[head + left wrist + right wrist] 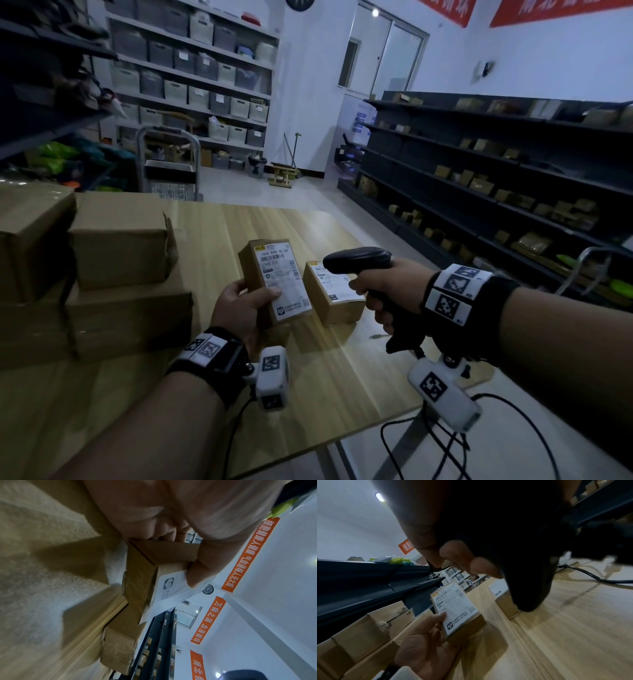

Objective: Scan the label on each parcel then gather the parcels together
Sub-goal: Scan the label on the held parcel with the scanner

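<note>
My left hand [246, 303] grips a small brown parcel [270, 281] above the wooden table [219, 233], its white label [282, 277] facing up with my thumb on the label's edge. In the left wrist view the thumb [199, 573] presses the label [169, 588] of that parcel [142, 572]. My right hand [387, 291] holds a black barcode scanner [359, 260] by its handle, its head pointing left over a second small labelled parcel [334, 294] lying on the table. The right wrist view shows the held parcel [453, 608] and the scanner [522, 574], dark and close.
Several larger cardboard boxes [116, 240] are stacked at the table's left. Dark shelving [496, 171] with small boxes runs along the right; grey shelves with bins [205, 68] line the back wall. A trolley [169, 164] stands behind the table. Cables [445, 438] hang off the table's right corner.
</note>
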A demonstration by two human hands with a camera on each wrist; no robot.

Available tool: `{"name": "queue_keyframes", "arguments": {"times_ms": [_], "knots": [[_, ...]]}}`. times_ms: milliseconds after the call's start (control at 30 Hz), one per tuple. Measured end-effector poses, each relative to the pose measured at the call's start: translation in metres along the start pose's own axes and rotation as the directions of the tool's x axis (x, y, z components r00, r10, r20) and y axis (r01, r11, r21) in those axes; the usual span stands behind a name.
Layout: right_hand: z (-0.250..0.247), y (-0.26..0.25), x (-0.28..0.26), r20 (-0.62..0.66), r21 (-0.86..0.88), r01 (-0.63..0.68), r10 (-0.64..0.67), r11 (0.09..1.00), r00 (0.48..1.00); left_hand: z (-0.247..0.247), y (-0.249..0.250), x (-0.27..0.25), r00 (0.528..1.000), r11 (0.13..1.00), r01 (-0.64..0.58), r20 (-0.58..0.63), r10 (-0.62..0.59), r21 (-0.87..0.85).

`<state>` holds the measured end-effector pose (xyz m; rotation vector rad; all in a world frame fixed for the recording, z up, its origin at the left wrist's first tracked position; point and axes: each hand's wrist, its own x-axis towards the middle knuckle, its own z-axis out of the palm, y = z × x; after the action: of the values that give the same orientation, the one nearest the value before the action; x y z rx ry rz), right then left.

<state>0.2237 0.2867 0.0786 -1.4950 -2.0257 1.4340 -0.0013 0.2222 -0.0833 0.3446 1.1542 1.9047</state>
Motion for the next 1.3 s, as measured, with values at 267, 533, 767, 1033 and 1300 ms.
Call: {"name": "queue_keyframes", "arguments": {"times_ms": [267,533,767,1033,1300], "knots": [[-0.001,-0.008,-0.002,0.018,0.008,-0.013,0.013,1.0,1.0,0.0,0.001,0.0,1.0,1.0,0.006,-0.004,-0.006,0.027],[0.0,-0.014,-0.009,0.042,0.051,-0.014,0.012,0.999,0.999,-0.001,0.002,-0.001,1.0,0.999,-0.006,0.006,0.006,0.054],[0.005,-0.013,-0.01,0.049,0.071,-0.019,0.015,0.997,0.999,0.0,0.0,0.001,1.0,0.999,-0.017,0.015,0.016,0.042],[0.009,-0.01,-0.008,0.049,0.083,-0.026,0.022,0.996,0.999,-0.001,-0.001,0.002,1.0,0.998,-0.007,0.017,0.006,0.055],[0.011,-0.01,-0.003,0.055,0.099,-0.023,0.018,0.995,0.998,0.0,0.0,0.004,1.0,1.0,0.019,0.01,-0.019,0.023]]}}
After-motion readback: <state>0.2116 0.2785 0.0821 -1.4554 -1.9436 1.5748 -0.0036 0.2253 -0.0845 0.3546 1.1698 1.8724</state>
